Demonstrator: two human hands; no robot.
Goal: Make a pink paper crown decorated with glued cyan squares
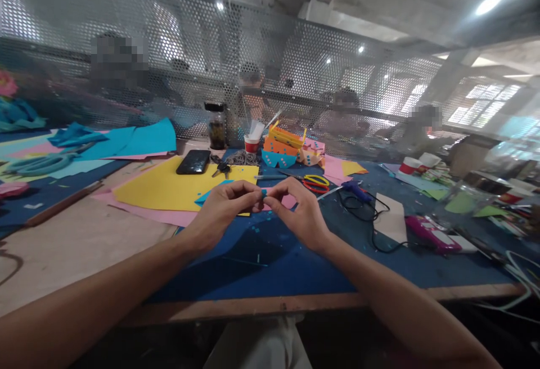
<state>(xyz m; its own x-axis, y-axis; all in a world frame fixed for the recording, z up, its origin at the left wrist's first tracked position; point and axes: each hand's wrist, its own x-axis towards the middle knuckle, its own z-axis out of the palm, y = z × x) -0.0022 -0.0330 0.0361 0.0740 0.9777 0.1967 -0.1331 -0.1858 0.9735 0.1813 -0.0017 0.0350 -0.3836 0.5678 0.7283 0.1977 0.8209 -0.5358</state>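
Tabletop (295,282); part-filled jar (217,133); scrap (264,193) between fingers (250,196)

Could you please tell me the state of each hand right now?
Left hand: closed, holding a small blue piece, material unclear.
Right hand: at the same piece; whether its grip is closed cannot be told.

A black smartphone (193,162) lies on a yellow sheet (147,189), with a bunch of keys (221,167) just beside it. Behind them stand a dark-lidded jar (216,130) and a red-and-white paper cup (252,145) holding white material. Teal-handled scissors (40,162) lie at far left. On the right, a blue glue gun (355,190) with a black cord lies near a beige card (388,217) and a magenta device (432,235). A perforated metal screen (270,37) rises behind the table, with people visible through it; a ceiling lamp (489,3) glows at upper right.
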